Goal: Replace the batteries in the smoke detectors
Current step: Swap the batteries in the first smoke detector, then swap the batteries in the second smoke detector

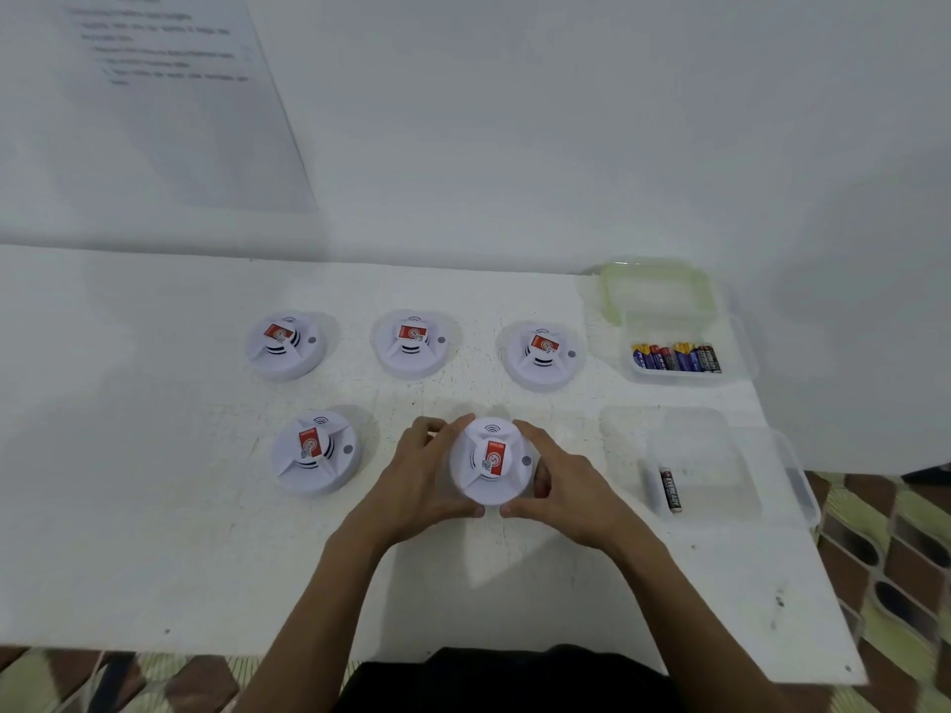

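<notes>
White and round, the smoke detector (491, 461) is at the front middle of the table (128, 455). The left hand (419, 481) and right hand (563, 488) curl round its sides and hold it. Another detector (315, 452) sits just left, and three others (410, 343) are in a row behind. On the right, a clear box (679, 324) holds many batteries (676, 357). A nearer box (720, 470) holds one battery (670, 488).

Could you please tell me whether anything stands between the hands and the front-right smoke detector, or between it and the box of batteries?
Nothing visible does. The left hand and right hand grip the round white plastic smoke detector, and only bare white table lies between it and the clear plastic box of batteries.
</notes>
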The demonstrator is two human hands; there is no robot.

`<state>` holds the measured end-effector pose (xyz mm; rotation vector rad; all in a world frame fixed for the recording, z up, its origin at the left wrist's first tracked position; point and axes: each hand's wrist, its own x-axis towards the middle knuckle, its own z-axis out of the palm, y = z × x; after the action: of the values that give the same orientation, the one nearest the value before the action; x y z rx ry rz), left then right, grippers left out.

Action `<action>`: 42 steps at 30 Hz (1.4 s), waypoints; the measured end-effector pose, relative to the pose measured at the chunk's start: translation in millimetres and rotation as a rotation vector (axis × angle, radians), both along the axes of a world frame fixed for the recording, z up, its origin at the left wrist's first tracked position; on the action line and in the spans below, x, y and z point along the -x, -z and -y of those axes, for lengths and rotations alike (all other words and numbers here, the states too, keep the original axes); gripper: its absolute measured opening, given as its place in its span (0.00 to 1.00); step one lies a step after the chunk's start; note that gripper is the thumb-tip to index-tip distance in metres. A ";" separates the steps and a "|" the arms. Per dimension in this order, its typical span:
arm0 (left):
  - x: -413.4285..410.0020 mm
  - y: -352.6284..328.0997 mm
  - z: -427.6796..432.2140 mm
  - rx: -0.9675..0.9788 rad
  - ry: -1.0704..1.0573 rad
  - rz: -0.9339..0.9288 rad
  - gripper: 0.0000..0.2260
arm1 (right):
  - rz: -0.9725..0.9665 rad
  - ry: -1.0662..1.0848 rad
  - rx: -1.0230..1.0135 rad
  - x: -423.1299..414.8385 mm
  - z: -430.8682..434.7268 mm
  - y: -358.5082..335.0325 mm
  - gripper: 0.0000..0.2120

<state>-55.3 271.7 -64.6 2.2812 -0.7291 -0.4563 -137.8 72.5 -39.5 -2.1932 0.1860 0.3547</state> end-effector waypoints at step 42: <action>-8.6 -24.2 -120.2 -0.102 -0.342 0.345 0.35 | 0.221 -0.197 0.014 -61.8 -113.3 -20.3 0.18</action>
<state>-46.6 391.9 -40.4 2.5488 -0.4671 0.0639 -76.0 185.8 -19.1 -2.2508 -0.1500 0.2165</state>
